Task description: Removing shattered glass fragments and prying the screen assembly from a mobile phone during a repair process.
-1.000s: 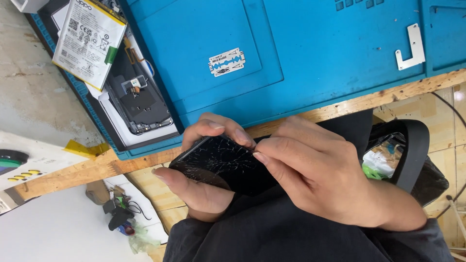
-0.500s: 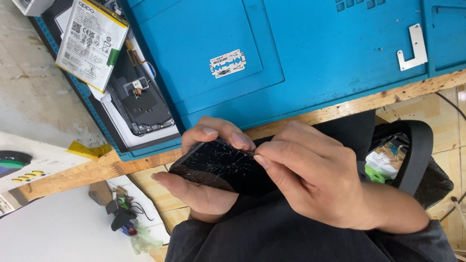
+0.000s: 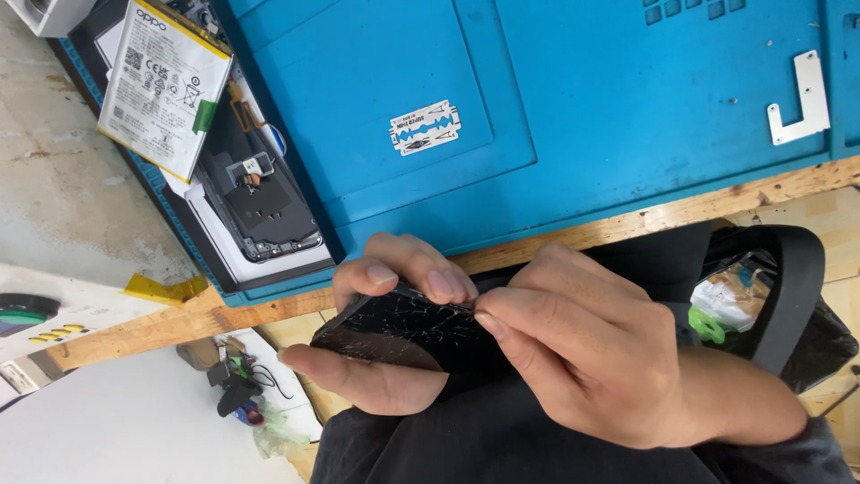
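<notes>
Since a second before, both hands had shifted slightly toward the lower right with the cracked phone screen (image 3: pixel 403 327), and the right thumb had slid closer along its top edge. Fingers (image 3: pixel 443 285) of the left hand (image 3: pixel 376 376) curled over the far edge of the screen, with the thumb clamped under its near edge, so that hand was grasping it. At the screen's right end the right hand (image 3: pixel 591 350) pinched the edge between thumb and forefinger, its other fingers folded behind. That black, shattered panel sat tilted above the person's dark-clothed lap, just off the wooden edge of the desk (image 3: pixel 627 220). Beyond it lay a blue work mat (image 3: pixel 582 108) with a razor blade (image 3: pixel 425 127) near its middle and a small white metal bracket (image 3: pixel 797 99) to the right. At the upper left an opened phone body (image 3: pixel 260 202) rested with a white battery (image 3: pixel 161 85) over it.
</notes>
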